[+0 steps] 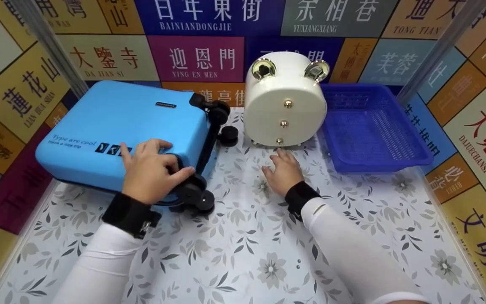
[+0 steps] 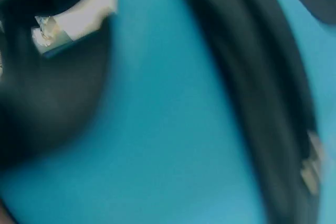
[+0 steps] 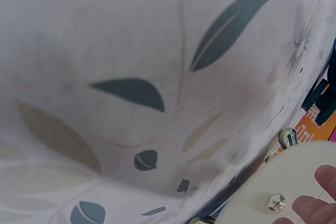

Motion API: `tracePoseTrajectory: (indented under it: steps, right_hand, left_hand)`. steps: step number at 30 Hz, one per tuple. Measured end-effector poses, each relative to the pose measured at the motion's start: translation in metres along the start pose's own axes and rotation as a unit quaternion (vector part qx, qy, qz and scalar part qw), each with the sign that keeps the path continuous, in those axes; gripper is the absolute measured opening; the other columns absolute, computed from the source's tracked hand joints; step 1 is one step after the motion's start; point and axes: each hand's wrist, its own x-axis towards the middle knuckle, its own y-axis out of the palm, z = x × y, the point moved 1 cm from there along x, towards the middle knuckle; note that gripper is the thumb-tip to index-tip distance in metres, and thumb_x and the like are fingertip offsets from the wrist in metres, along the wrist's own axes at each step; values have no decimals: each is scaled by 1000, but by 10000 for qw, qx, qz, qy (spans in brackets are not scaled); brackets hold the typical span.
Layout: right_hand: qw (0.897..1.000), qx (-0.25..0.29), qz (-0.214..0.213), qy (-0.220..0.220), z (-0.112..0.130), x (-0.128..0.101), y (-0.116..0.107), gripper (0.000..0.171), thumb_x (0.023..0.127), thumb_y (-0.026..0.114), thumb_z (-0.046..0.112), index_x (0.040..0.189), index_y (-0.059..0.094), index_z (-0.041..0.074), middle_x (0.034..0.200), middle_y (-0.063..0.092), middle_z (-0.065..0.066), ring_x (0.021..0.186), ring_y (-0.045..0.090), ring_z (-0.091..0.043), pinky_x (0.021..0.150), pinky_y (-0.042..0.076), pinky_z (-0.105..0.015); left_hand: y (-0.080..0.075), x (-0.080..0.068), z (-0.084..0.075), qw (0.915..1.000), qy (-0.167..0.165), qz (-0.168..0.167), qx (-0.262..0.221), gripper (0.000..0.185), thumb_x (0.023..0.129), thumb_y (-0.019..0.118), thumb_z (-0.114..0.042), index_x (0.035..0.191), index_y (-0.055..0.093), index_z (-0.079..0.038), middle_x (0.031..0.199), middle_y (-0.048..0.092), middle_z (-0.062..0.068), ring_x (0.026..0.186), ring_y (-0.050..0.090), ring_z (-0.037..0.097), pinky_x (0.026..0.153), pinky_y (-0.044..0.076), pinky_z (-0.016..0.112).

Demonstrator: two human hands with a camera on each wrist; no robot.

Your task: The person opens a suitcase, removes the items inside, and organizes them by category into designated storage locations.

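Floral tabletop (image 1: 243, 253): one blue suitcase (image 1: 116, 126) at 10 o'clock, left hand (image 1: 152, 171) gripping its corner; one cream case (image 1: 285, 101) at 12, right hand (image 1: 283, 171) spread below; one blue basket (image 1: 373, 126) at 2.

Floral tabletop (image 1: 268, 253), colourful sign-covered walls (image 1: 196, 55)

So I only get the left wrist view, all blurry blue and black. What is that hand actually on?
Observer: The left hand grips the bottom corner of a blue suitcase, lying flat, beside its black wheels.
Operator: And the other hand?
Observer: The right hand rests open on the floral tabletop, fingertips at the base of a cream round case.
Operator: Anything else around?
Observer: A blue plastic basket sits right of the cream case.
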Motion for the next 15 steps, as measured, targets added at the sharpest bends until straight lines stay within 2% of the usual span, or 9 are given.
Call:
tracePoseTrajectory:
  steps: [3,6,9,15]
  right_hand:
    - [10000,5,3,19,2,0,-1,58,105,62,38,147,59,-3,168,39,-25,157,33,-50,132,23,-55]
    - [10000,43,47,50,4,1,-1,59,106,61,39,148,58,-2,169,37,-25,157,32,-50,133,22,-56]
    - [9998,89,136,74,5,3,0,60,107,59,41,150,56,-2,170,35,-25,159,29,-50,133,21,-57]
    - [9998,86,144,58,7,3,2,60,107,59,41,150,57,-1,169,35,-25,159,30,-49,133,22,-56]
  left_hand:
    - [1,-6,-19,9967,-760,283,104,61,83,74,-78,83,78,-16,161,48,16,153,30,51,112,-13,90]
    - [6,-11,-34,9911,-1186,561,220,73,80,71,-83,108,81,-16,172,31,17,160,13,53,106,-15,94]
    - [10,-12,-40,9896,-1252,649,280,73,83,74,-76,125,79,-17,175,23,19,161,6,55,103,-13,96]
    - [11,-13,-33,9911,-1072,721,315,66,83,75,-70,126,80,-20,174,24,20,159,8,58,102,-12,97]
